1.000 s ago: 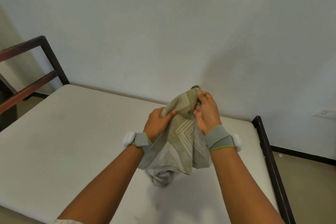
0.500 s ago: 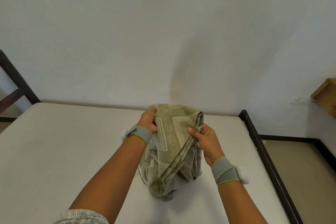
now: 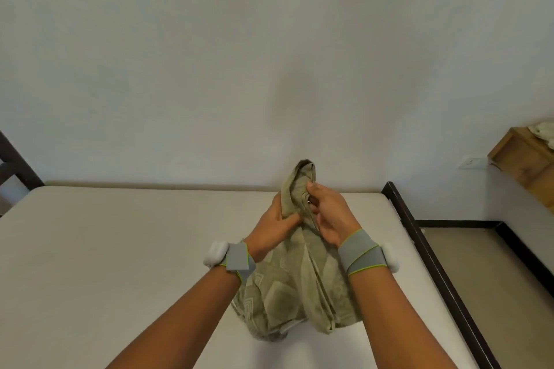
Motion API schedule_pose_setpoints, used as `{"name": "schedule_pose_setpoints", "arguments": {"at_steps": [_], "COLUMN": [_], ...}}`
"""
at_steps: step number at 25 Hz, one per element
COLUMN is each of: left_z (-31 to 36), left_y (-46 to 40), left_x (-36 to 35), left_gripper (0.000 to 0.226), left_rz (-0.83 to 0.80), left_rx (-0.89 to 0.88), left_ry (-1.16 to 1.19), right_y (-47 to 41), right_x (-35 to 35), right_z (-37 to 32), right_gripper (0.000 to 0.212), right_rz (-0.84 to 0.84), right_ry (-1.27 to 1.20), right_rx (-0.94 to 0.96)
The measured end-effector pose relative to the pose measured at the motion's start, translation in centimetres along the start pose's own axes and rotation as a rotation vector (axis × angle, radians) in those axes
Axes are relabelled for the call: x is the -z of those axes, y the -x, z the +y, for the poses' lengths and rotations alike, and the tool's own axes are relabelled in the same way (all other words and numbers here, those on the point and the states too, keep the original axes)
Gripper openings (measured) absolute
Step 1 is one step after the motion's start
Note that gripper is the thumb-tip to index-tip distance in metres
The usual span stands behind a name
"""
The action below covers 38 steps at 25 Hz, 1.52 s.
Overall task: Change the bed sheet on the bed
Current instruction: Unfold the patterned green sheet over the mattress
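A bunched olive-green bed sheet [image 3: 295,287] with a pale geometric pattern hangs over the bare white mattress [image 3: 105,249], its lower end resting on it. My left hand [image 3: 271,226] grips the sheet's upper part from the left. My right hand [image 3: 328,214] pinches a fold near the top from the right, with a peak of cloth sticking up above the fingers. Both wrists wear grey bands with white sensors.
A dark bed frame rail [image 3: 431,263] runs along the mattress's right side, and a dark end frame [image 3: 18,168] shows at the far left. A white wall stands right behind the bed. A wooden cabinet [image 3: 524,159] with cloth on top is at the right, above tan floor [image 3: 485,263].
My hands have regathered the sheet: the right hand moved up to the top fold, the left hand shifted lower on the cloth. The view turned slightly right, showing more of the cabinet.
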<state>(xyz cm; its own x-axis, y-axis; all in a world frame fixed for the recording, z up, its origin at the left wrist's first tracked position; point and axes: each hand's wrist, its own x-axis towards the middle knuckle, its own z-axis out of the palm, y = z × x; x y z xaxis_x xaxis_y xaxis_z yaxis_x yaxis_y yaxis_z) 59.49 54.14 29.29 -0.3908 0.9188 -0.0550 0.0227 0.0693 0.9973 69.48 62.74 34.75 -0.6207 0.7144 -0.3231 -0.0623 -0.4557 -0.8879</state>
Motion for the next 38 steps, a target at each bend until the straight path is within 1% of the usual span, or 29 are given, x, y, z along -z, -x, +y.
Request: {"name": "schedule_pose_setpoints", "arguments": {"at_steps": [1, 2, 4, 6, 8, 9, 10, 12, 13, 14, 15, 16, 17, 18, 19, 21, 22, 23, 24, 26, 28, 29, 32, 35, 36, 38], "left_z": [0.1, 0.2, 0.4, 0.5, 0.6, 0.7, 1.1, 2.2, 2.8, 3.1, 3.5, 3.9, 4.1, 4.0, 3.7, 3.0, 2.7, 2.4, 2.1, 1.6, 1.6, 1.7, 2.1, 3.1, 3.5, 4.5], "left_y": [-0.3, -0.5, -0.8, -0.8, -0.8, -0.8, -0.7, -1.0, -1.3, -1.5, -1.5, -1.4, -1.0, -0.5, 0.0, 1.2, 1.7, 2.0, 2.1, 1.7, 1.4, 1.3, 1.2, 0.8, 0.5, -0.3], "left_x": [0.3, 0.4, 0.9, 1.2, 1.2, 1.0, 0.7, 0.5, 0.5, 0.6, 0.5, 0.4, 0.2, 0.1, 0.0, 0.1, 0.5, 1.0, 1.7, 3.0, 3.8, 4.0, 4.1, 3.8, 3.7, 3.1], "left_gripper": [0.043, 0.032, 0.029, 0.029, 0.029, 0.030, 0.031, 0.032, 0.033, 0.033, 0.030, 0.023, 0.023, 0.032, 0.042, 0.067, 0.076, 0.079, 0.076, 0.054, 0.030, 0.027, 0.037, 0.036, 0.034, 0.032], "left_rz": [0.071, 0.136, 0.187, 0.169, 0.145, 0.151, 0.179, 0.270, 0.306, 0.310, 0.277, 0.204, 0.105, 0.003, -0.098, -0.278, -0.337, -0.364, -0.355, -0.252, -0.139, -0.103, -0.056, -0.013, 0.003, 0.031], "left_rx": [-0.013, -0.023, -0.031, -0.038, -0.043, -0.037, -0.013, 0.073, 0.118, 0.148, 0.159, 0.153, 0.132, 0.103, 0.077, 0.045, 0.064, 0.095, 0.117, 0.111, 0.115, 0.127, 0.182, 0.247, 0.257, 0.253], "left_ry": [-0.049, -0.088, -0.127, -0.126, -0.105, -0.070, 0.007, 0.216, 0.303, 0.370, 0.408, 0.420, 0.394, 0.318, 0.185, -0.046, -0.074, -0.064, -0.050, -0.053, -0.050, -0.035, 0.022, 0.162, 0.199, 0.198], "right_y": [0.1, 0.3, 0.6, 0.7, 1.1, 1.5, 1.7, 2.0, 1.9, 1.8, 1.8, 1.6, 1.5, 1.4, 1.4, 1.5, 1.3, 1.3, 1.1, 1.0, 1.0, 1.0, 1.2, 1.0, 0.9, 1.1], "right_x": [0.4, 0.8, 1.0, 0.9, 0.7, 0.6, 0.7, 1.0, 1.1, 1.3, 1.4, 1.5, 1.6, 1.7, 1.8, 2.2, 2.6, 2.9, 3.2, 3.9, 4.5, 4.8, 5.6, 7.1, 7.4, 7.8], "right_z": [-0.1, 0.0, 0.6, 1.4, 1.9, 2.1, 2.3, 3.4, 4.0, 4.4, 4.5, 4.3, 3.9, 3.5, 3.0, 2.2, 2.1, 2.1, 2.0, 1.8, 1.5, 1.3, 1.0, 1.2, 1.3, 1.6], "right_gripper": [0.023, 0.021, 0.021, 0.027, 0.033, 0.037, 0.042, 0.055, 0.053, 0.042, 0.028, 0.019, 0.017, 0.017, 0.019, 0.020, 0.020, 0.019, 0.018, 0.016, 0.015, 0.015, 0.021, 0.030, 0.032, 0.038], "right_rz": [-0.027, -0.053, -0.083, -0.079, -0.091, -0.114, -0.130, -0.131, -0.119, -0.088, -0.033, 0.035, 0.082, 0.099, 0.101, 0.117, 0.134, 0.154, 0.176, 0.200, 0.218, 0.219, 0.196, 0.248, 0.302, 0.449], "right_ry": [0.005, 0.034, 0.136, 0.165, 0.170, 0.232, 0.343, 0.629, 0.722, 0.734, 0.683, 0.564, 0.389, 0.207, 0.050, -0.091, -0.112, -0.127, -0.141, -0.144, -0.082, -0.032, 0.085, 0.227, 0.330, 0.690], "right_rx": [-0.014, -0.015, 0.027, 0.115, 0.163, 0.180, 0.182, 0.149, 0.140, 0.157, 0.193, 0.204, 0.187, 0.162, 0.152, 0.161, 0.164, 0.161, 0.157, 0.140, 0.131, 0.138, 0.148, 0.129, 0.138, 0.184]}}
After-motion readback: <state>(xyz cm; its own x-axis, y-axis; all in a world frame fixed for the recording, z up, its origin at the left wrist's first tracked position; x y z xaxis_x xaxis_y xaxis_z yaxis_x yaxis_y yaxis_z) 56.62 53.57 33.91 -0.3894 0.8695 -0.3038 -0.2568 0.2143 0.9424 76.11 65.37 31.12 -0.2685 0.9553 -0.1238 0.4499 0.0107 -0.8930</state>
